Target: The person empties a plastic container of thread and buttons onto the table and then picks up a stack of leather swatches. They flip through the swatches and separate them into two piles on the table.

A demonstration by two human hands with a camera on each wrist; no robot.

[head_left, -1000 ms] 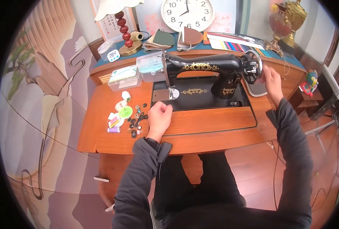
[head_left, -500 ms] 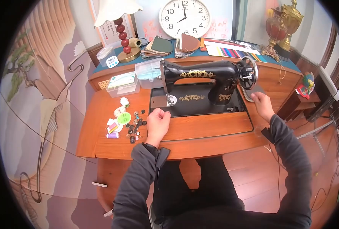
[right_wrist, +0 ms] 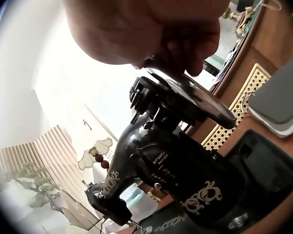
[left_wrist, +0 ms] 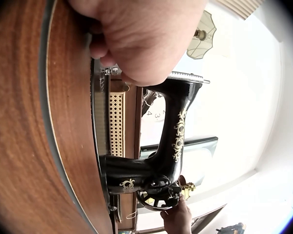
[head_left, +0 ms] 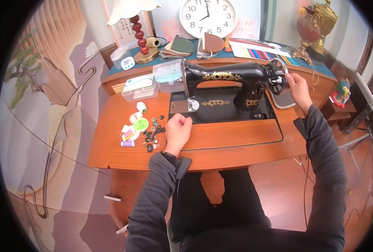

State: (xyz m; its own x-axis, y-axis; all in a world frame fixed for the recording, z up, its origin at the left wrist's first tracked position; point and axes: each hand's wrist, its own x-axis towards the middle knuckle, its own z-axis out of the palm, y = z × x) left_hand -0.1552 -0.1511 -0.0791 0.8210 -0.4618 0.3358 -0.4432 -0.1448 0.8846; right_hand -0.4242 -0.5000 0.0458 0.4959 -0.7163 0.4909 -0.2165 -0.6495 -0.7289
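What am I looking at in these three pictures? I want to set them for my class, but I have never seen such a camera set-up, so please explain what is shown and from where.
There is no robot here: a person sits at a wooden table and wears three cameras. The big picture comes from a camera on the head, looking down at both arms. The other two come from cameras on the wrists, so each hand fills the top of its own picture.

On the table stands a black sewing machine. The right hand grips its handwheel; the right wrist view shows the fingers on the rim. The left hand rests loosely curled on the table by the machine's base; I cannot see anything in it.

Left of that hand lie buttons and thread spools. Behind them are clear plastic boxes. A clock hangs on the wall.
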